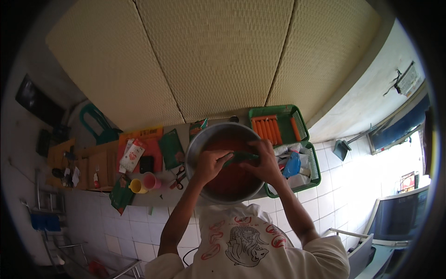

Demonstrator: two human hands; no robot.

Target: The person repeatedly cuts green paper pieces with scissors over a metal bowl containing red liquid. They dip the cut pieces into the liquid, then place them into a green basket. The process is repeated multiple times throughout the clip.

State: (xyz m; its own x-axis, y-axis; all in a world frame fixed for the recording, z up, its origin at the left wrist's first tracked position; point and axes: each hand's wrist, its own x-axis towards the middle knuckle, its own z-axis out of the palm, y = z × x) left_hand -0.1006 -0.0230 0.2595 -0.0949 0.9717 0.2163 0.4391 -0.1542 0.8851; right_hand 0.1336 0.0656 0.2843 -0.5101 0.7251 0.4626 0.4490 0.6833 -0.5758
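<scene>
Crowding front edge of table (163, 198), metal pot (192, 152) stands between scissors (179, 178) at left and green basket (315, 173) at right; open room inside rim. Green packet (239, 158) over reddish contents (228, 182), held between fingers of left hand (212, 163) and right hand (266, 162).

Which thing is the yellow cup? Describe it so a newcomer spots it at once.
Find the big metal pot at the centre. Go left, past the scissors, to the pink cup. The yellow cup sits just left of that, told apart by its colour.
</scene>
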